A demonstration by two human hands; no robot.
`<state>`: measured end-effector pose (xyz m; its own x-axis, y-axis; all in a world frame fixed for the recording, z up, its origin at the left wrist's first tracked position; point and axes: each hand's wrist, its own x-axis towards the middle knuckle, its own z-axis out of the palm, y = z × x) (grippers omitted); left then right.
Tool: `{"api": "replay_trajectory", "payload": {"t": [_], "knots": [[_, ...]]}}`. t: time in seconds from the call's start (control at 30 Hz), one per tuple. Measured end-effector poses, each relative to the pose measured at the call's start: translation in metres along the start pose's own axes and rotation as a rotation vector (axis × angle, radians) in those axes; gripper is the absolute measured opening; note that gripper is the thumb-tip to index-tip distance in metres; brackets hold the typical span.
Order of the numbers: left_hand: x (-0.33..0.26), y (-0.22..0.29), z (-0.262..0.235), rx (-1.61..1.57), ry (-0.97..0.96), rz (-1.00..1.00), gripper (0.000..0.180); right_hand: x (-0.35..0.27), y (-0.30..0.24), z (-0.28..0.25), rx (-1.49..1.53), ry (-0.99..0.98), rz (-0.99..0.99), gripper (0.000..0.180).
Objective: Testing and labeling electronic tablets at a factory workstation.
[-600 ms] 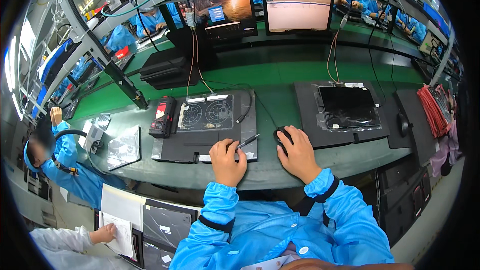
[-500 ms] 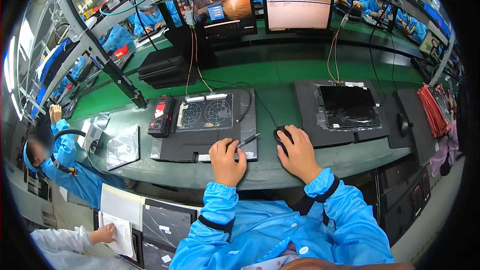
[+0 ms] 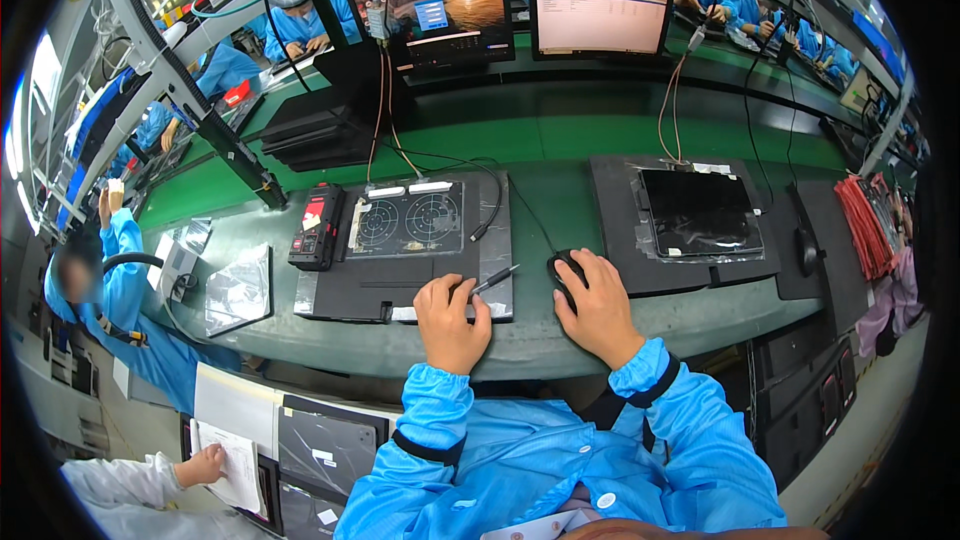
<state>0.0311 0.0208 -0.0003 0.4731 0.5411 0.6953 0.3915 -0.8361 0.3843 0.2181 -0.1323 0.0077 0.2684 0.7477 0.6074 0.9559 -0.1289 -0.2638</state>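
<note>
My left hand (image 3: pixel 452 328) rests at the front edge of a black foam pad (image 3: pixel 400 280), its fingers curled around a dark pen (image 3: pixel 496 279) that points up to the right. Behind it on that pad lies a dark flat panel (image 3: pixel 408 222) with two round ring patterns and cables at its top. My right hand (image 3: pixel 603 312) is closed over a black computer mouse (image 3: pixel 568 266) on the green table, between the two pads. To its right, a second black pad (image 3: pixel 618 225) carries a glossy black display panel (image 3: pixel 702 212) edged with clear film.
A black-and-red handheld device (image 3: pixel 318 228) stands left of the left pad, near a film-wrapped flat piece (image 3: pixel 238 290). Two monitors (image 3: pixel 600 15) stand at the back. Red bundled items (image 3: pixel 862 225) hang at the right edge. A person in blue (image 3: pixel 125 310) and a sleeve with papers (image 3: pixel 230 470) are at left.
The view has shifted slightly, so things at the left sit a little further left. Both my hands keep their places on the pen and the mouse.
</note>
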Motion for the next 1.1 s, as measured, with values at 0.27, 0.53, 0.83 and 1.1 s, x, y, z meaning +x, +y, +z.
{"api": "replay_trajectory", "payload": {"t": [0.27, 0.53, 0.83, 1.1], "knots": [[-0.0012, 0.0012, -0.0023, -0.013, -0.002, -0.017, 0.027, 0.0002, -0.0034, -0.0024, 0.008, -0.002, 0.006, 0.046], [-0.0016, 0.0001, -0.0011, -0.015, -0.002, -0.007, 0.027, 0.0025, -0.0009, -0.0021, -0.011, -0.026, -0.039, 0.046], [-0.0017, -0.0007, 0.0009, 0.005, 0.001, -0.005, 0.026, 0.0047, 0.0014, 0.0009, -0.028, -0.003, 0.035, 0.045], [-0.0018, 0.0003, 0.0008, 0.017, -0.015, -0.015, 0.025, 0.005, 0.0022, 0.0012, -0.029, -0.012, 0.041, 0.046]]}}
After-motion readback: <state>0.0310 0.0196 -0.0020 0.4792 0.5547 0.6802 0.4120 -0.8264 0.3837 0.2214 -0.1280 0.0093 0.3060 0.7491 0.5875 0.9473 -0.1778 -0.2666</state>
